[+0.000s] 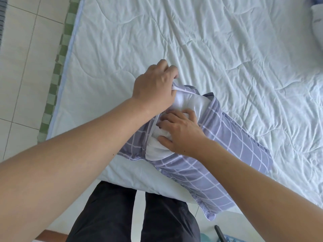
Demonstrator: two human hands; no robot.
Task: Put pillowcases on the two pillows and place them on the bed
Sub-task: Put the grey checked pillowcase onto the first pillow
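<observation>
1. Pillow (183, 100): white; lying at near edge of bed (227, 49), mostly inside pillowcase (218, 154); bare white end bulging out of the open mouth between the two hands.
2. Pillowcase: grey-lilac with white grid lines; running diagonally from centre of view toward lower right; closed end overhanging the bed edge near the legs; open end pointing up-left.
3. Left hand (153, 86): grip clamped on the far edge of the pillowcase opening; fingers curled over the fabric rim, knuckles up; forearm crossing in from lower left.
4. Right hand (180, 130): grip closed on the bunched white pillow stuffing at the near side of the opening; thumb low, fingers bent into the fabric; forearm entering from lower right, lying over the pillowcase.
5. Hands close together, both at the mouth of the case; left beyond, right nearer.
6. Bed: covered by pale quilted sheet, creased, wavy stitch lines; light blue piping along left edge; green checked mattress side (57, 70) below the piping.
7. Second white bundle (317, 21) at top right corner of bed, cut off by frame edge; cannot tell what it is.
8. Floor (22, 58): pale tiles at left; dark trousers (122, 215) at bottom centre, standing against the bed edge.
9. Dark slim object (220, 234) at bottom right on floor; identity unclear.
</observation>
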